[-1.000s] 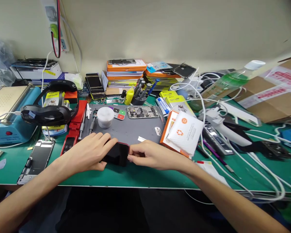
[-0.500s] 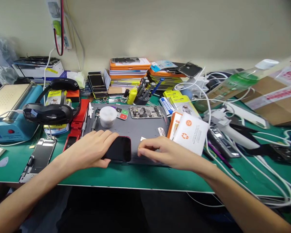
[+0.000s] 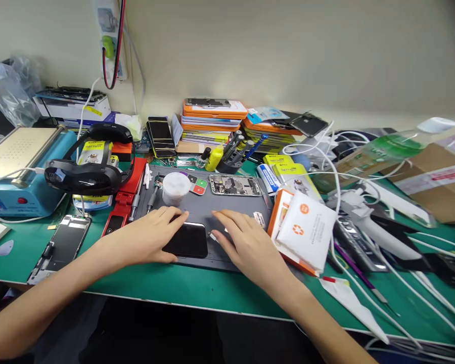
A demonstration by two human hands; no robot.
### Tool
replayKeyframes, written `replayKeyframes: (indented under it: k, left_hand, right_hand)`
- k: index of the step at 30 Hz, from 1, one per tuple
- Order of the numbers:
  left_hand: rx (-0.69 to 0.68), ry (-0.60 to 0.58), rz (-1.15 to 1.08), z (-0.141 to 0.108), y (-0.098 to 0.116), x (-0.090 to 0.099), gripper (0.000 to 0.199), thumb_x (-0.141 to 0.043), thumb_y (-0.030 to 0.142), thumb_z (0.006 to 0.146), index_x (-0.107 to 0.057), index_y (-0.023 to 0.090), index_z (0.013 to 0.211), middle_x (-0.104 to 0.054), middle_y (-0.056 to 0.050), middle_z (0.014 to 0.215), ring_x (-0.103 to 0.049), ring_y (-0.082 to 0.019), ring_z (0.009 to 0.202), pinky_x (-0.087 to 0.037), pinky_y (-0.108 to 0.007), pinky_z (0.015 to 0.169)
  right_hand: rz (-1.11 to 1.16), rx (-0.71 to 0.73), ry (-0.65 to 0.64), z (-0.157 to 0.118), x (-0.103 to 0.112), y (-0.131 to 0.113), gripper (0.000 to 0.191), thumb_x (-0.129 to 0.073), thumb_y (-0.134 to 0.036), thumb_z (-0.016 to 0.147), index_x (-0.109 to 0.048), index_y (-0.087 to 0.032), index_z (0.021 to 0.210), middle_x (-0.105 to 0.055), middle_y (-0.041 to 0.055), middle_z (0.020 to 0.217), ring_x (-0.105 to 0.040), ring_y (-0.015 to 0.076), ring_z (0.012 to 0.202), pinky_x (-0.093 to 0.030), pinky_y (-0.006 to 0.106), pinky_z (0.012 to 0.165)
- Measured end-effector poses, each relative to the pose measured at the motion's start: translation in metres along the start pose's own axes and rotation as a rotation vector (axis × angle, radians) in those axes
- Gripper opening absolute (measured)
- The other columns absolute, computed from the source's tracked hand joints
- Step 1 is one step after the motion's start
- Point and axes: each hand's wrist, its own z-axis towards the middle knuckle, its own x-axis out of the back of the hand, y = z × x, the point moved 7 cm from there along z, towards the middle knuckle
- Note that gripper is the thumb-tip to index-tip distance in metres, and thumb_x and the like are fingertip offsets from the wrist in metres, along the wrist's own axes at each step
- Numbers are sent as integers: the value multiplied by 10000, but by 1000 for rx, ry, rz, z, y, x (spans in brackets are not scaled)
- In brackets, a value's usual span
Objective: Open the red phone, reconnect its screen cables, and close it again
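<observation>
A smartphone (image 3: 187, 239) with a dark glossy screen lies on the grey work mat (image 3: 197, 208), its screen facing up. My left hand (image 3: 155, 235) is closed around the phone's left end, thumb along the near edge and fingers at the far edge. To the right of the phone, my right hand (image 3: 246, 242) is open over the mat, thumb and fingers apart and holding nothing. A small white piece (image 3: 213, 236) shows by its thumb. Farther back on the mat are an opened phone body (image 3: 235, 185) and a round white tub (image 3: 175, 188).
White and orange boxes (image 3: 307, 227) stand right of the mat, with white cables (image 3: 337, 202) beyond. A white peeled strip (image 3: 354, 306) lies near the table's front edge. At left are a black headset (image 3: 83, 174), a blue machine (image 3: 26, 197) and a loose screen (image 3: 62, 247).
The phone now lies flatter on the mat. My right hand has gone from curled to open, fingers extended. A white strip now shows at the right front. The whole view has shifted slightly.
</observation>
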Motion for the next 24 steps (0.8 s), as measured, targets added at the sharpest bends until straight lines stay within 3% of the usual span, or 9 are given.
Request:
replayKeyframes:
  k: [4, 7, 9, 19, 24]
  left_hand:
    - [57, 54, 32, -30, -10, 17, 845, -822, 470, 949, -415, 172, 1627, -622, -194, 1517, -633, -383, 1380, -518, -491, 1124]
    - [29, 48, 38, -41, -16, 25, 697, -823, 420, 960, -505, 178, 1531, -659, -160, 1466, -682, -331, 1304, -559, -438, 1072]
    - [8, 45, 39, -41, -18, 25, 655, -822, 400, 961, -525, 173, 1499, -679, -145, 1430, -696, -311, 1271, -575, -418, 1047]
    - [3, 66, 74, -39, -9, 17, 527, -692, 286, 965, -557, 151, 1456, -687, -187, 1426, -700, -383, 1223, -593, -501, 983]
    - [25, 55, 9, -35, -18, 21, 442, -637, 305, 979, -589, 166, 1396, -753, -136, 1280, -733, -338, 1138, -584, -474, 971]
  right_hand:
    - [96, 138, -79, 0, 3, -17, 540, -542, -495, 1125, -469, -229, 1589, -645, 139, 1546, -649, 299, 1388, -588, 471, 1110]
    - [174, 158, -145, 4, 1, -21, 779, -671, -582, 1046, -361, -239, 1672, -587, 159, 1614, -609, 321, 1450, -573, 513, 1155]
    - [201, 138, -167, 8, 0, -21, 820, -729, -552, 1017, -358, -243, 1680, -604, 171, 1589, -625, 336, 1422, -575, 542, 1145]
    - [229, 166, -218, 11, 1, -20, 609, -694, -514, 1045, -560, -220, 1561, -675, 164, 1510, -662, 332, 1369, -590, 556, 1120]
    - [288, 131, -271, 14, 6, -13, 531, -550, -537, 1114, -600, -224, 1541, -678, 131, 1534, -665, 320, 1395, -584, 547, 1146]
